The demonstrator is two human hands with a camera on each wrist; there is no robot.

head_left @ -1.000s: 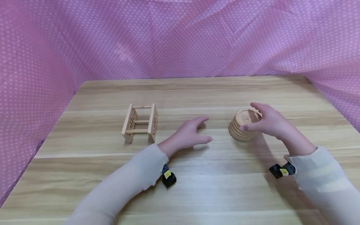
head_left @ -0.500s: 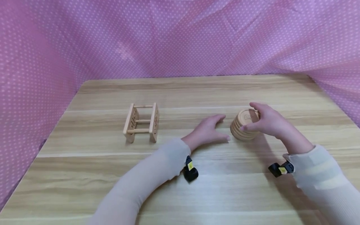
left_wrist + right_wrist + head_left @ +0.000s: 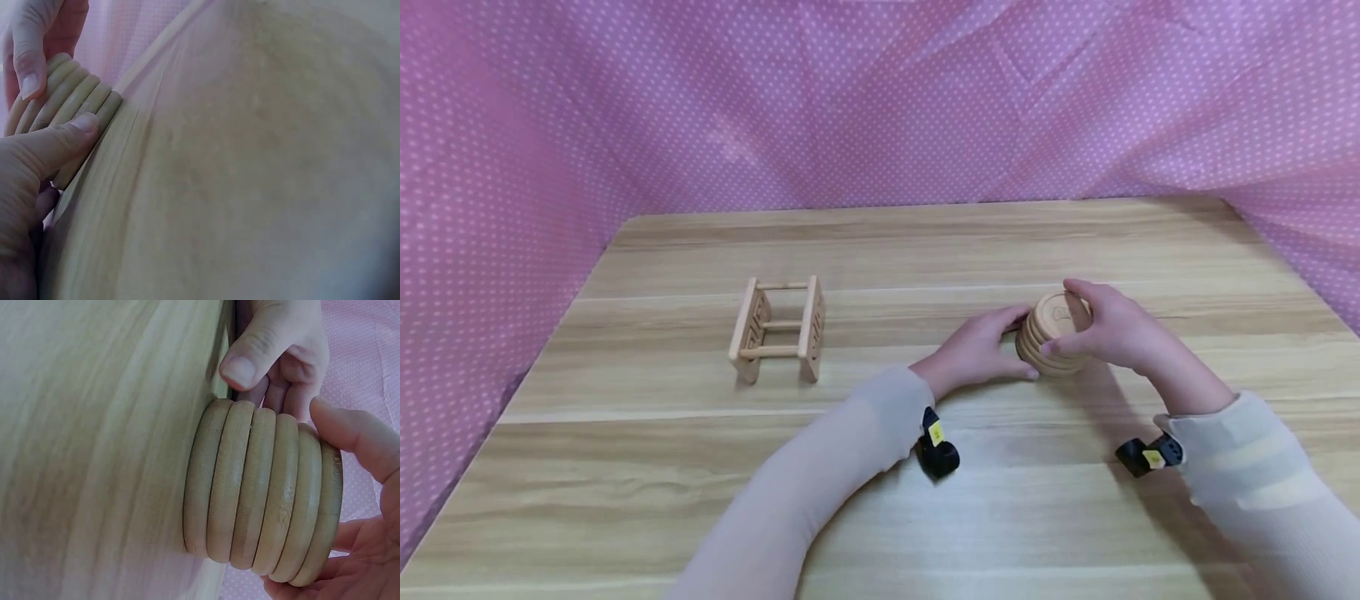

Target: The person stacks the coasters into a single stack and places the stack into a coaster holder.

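Several round wooden coasters [image 3: 1051, 333] stand in a slightly leaning stack at the right of the table, a line drawing on the top one. My right hand [image 3: 1116, 329] pinches the upper part of the stack, thumb on the near side and fingers on the far side. From the left, my left hand [image 3: 981, 350] spreads its thumb and fingers around the lower coasters. In the right wrist view a small gap shows between the left thumb [image 3: 250, 362] and the coaster edges [image 3: 262, 487]; whether its other fingers touch is hidden.
A small wooden rack [image 3: 777, 329], with two cut-out side panels joined by dowels, stands on the left of the wood-grain table [image 3: 625, 467]. A pink dotted cloth [image 3: 880, 100] hangs behind and at both sides.
My left hand has moved right, from between the rack and the coasters to the stack's left side. My right hand has stayed at the stack throughout.
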